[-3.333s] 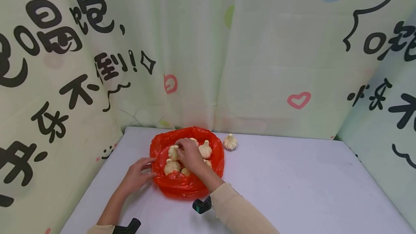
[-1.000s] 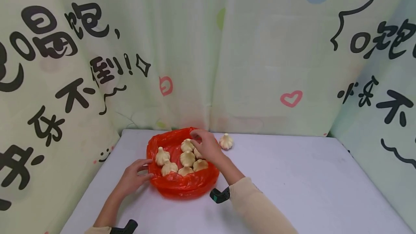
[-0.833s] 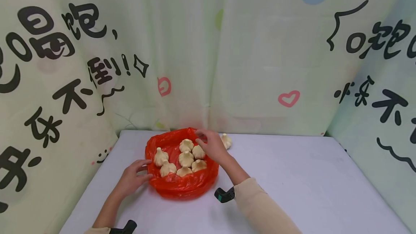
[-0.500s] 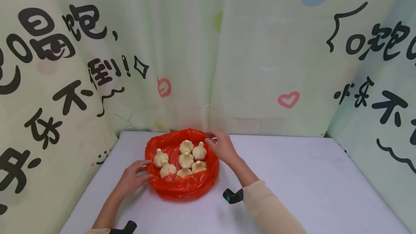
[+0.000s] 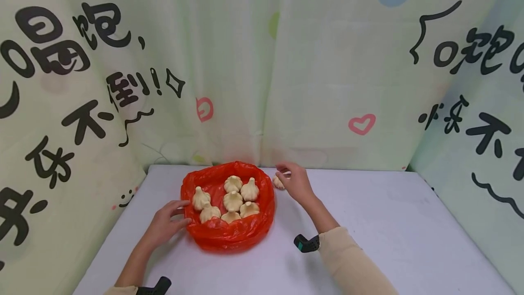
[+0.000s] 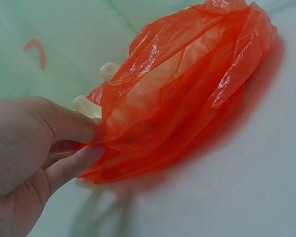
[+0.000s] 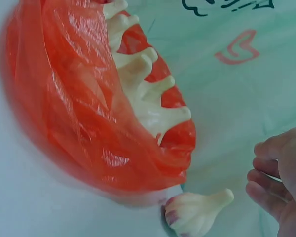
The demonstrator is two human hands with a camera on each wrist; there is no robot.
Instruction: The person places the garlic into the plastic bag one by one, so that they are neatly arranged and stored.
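Observation:
A red plastic bag (image 5: 233,239), its mouth folded wide, sits at the back left of the table with several garlic bulbs (image 5: 233,201) inside. My left hand (image 5: 163,223) pinches the bag's left edge; in the left wrist view, thumb and fingers (image 6: 91,157) meet on the red film. One more garlic bulb (image 7: 195,212) lies on the table just right of the bag. Over and beside it is my right hand (image 5: 298,185), with nothing in it. The right wrist view shows its fingers (image 7: 260,195) loosely bent, apart from the bulb, which the hand partly hides in the head view.
The white table (image 5: 389,231) stretches away to the right of the bag. A pale printed curtain (image 5: 327,81) hangs along its back edge and on both sides. Black wrist cameras (image 5: 306,243) sit on both wrists.
My right hand has moved right, from among the bulbs in the bag, out across its rim to the loose bulb. A bulb it held earlier now sits in the bag. The left hand stays put.

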